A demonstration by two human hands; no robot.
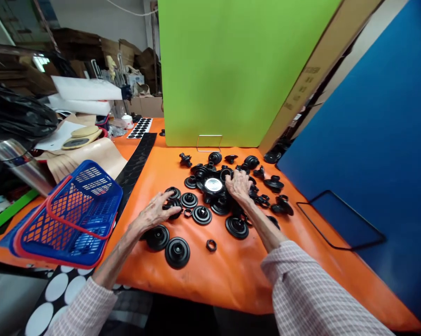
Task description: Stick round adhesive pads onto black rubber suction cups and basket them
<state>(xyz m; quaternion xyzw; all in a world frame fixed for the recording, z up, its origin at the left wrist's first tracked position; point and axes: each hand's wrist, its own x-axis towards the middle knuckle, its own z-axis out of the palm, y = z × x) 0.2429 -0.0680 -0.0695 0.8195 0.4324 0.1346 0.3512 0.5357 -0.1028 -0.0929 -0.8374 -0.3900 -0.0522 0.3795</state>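
Note:
My left hand [157,212] is at the left side of a spread of black round plastic parts. Its thumb and fingers are curved around a black disc-shaped part [173,208]. Deeper in the pile, my right hand [239,186] has its fingers curled down among the black parts, beside a black ring-like part [226,174]; what its fingertips hold is hidden. Between the hands lies a black part with a silvery-white round face [213,185]. Stepped black discs [201,214] lie around it, and a small black nut-like ring [211,245] sits apart nearer the front.
The table has an orange cover [210,284]. Blue and red plastic baskets [70,210] are nested at left, near a metal cylinder [19,163]. A green panel [238,74] stands behind the parts. On the right leans a blue panel [368,154] with a black wire loop [340,219].

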